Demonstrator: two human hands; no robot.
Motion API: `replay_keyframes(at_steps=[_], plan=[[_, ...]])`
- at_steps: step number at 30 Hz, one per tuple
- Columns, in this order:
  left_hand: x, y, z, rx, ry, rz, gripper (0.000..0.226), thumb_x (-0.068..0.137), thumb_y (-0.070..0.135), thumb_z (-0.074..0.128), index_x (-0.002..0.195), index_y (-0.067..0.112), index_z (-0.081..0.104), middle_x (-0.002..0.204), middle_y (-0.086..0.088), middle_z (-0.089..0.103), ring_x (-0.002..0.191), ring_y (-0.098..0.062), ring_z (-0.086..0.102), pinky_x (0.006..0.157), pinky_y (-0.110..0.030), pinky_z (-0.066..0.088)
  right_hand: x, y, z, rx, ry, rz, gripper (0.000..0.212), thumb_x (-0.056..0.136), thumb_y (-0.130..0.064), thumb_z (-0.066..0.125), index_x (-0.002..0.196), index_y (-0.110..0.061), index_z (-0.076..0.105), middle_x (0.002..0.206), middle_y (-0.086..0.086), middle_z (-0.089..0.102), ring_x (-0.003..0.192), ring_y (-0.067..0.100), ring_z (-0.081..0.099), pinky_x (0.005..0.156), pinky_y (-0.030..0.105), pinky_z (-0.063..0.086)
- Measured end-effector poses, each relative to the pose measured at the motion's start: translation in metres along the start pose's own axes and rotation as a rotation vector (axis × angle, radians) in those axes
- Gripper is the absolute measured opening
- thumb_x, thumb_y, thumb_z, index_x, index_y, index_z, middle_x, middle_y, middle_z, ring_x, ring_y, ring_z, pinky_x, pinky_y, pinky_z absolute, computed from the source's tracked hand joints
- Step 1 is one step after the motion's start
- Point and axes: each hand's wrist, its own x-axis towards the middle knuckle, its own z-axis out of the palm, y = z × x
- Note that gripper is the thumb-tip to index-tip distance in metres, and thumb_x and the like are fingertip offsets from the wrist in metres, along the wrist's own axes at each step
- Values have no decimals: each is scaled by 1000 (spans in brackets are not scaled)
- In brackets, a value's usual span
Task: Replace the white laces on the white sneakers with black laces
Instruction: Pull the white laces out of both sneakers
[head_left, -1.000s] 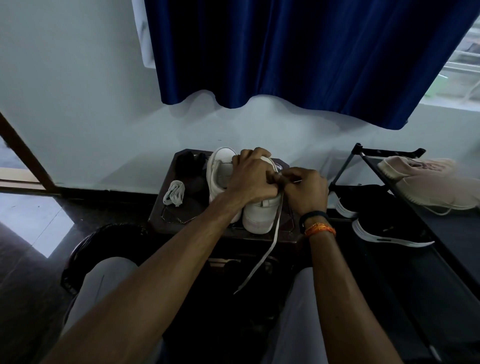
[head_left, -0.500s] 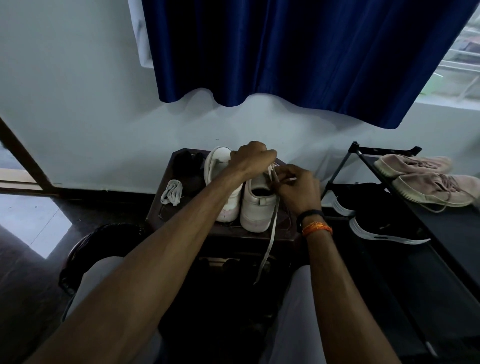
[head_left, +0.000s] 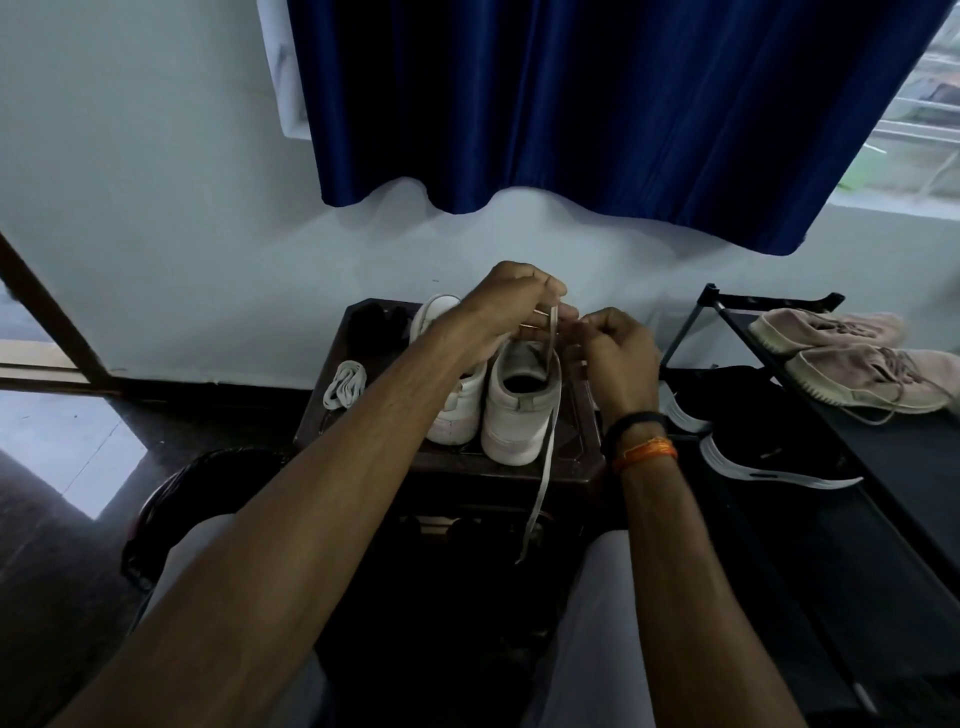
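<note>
Item: white lace (head_left: 540, 467), being drawn from right sneaker (head_left: 522, 405); left hand (head_left: 511, 306) and right hand (head_left: 615, 348) pinching it (grip fingers curled). Risk: tugging is tipping the sneaker off the table (head_left: 582, 457).

Two white sneakers (head_left: 498, 400) stand on a dark brown stool (head_left: 457, 467), the right one trailing a white lace (head_left: 540, 478), with a bundled white lace (head_left: 344, 383) and something black (head_left: 375, 322) at the stool's far left. A deep blue curtain (head_left: 597, 104) hangs on the pale wall (head_left: 130, 182). On the black rack (head_left: 883, 441) at right lie pale pink shoes (head_left: 852, 364) and black shoes with white soles (head_left: 769, 447); the right wrist wears a black band (head_left: 634, 426) and an orange one (head_left: 644, 451).
</note>
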Motion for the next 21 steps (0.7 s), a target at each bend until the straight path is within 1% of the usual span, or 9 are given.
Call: replay_keyframes(at_steps=[2,5,8,10,12,14,16,18,21], plan=[[-1,1,1,-18,10,5,26,95,-4,47,116,-2,62,105,-19,74,100,-31,73,86,-38,60,2,-5,-4,-133,-44,-31,14,77,-33,75,79,-21,69,74,-3,71,73,18,69,72,38,60],[-1,5,4,-126,39,20,30,94,-12,41,117,-9,60,109,-27,70,96,-31,73,72,-29,62,-3,-3,-5,-299,-135,-76,18,81,-32,80,82,-15,72,76,-3,72,72,12,66,66,26,53],[-1,7,4,-214,27,26,34,90,-17,40,117,-12,60,113,-31,68,89,-30,72,64,-25,60,-7,3,-1,-357,-126,-107,18,87,-22,72,69,-22,71,72,0,72,72,18,66,69,34,57],[-1,5,3,-229,4,21,38,88,-20,40,119,-11,60,116,-29,67,88,-29,72,62,-26,59,-7,3,-1,-230,-124,-36,22,90,-19,65,68,-20,69,71,2,71,72,22,67,69,38,57],[0,0,1,-223,-4,22,39,88,-20,41,121,-8,59,118,-27,67,90,-31,73,59,-26,57,-7,-4,-3,88,-115,85,19,95,-17,55,80,-11,66,79,10,74,70,24,68,65,39,57],[2,-5,-1,-124,17,51,35,91,-13,47,122,-2,60,114,-21,70,92,-31,73,62,-28,59,-6,-17,-7,448,-82,206,19,100,-14,47,88,-6,60,84,20,74,64,24,66,56,32,54],[3,-13,-3,32,58,84,30,88,-8,54,115,4,61,103,-16,75,85,-27,73,70,-35,61,-3,-26,-15,681,12,303,23,103,-16,43,86,-9,56,74,16,71,53,19,62,47,24,48],[3,-22,-6,200,110,125,26,82,-4,58,105,7,62,94,-11,76,79,-22,71,74,-37,59,1,-23,-20,745,162,345,25,102,-18,46,81,-11,57,66,8,69,47,14,58,42,22,42],[0,-30,-6,433,159,218,22,74,1,63,93,11,66,91,-6,75,84,-19,70,76,-36,57,3,-9,-23,597,396,307,21,96,-15,51,78,-10,60,69,8,69,46,16,56,42,23,39]])
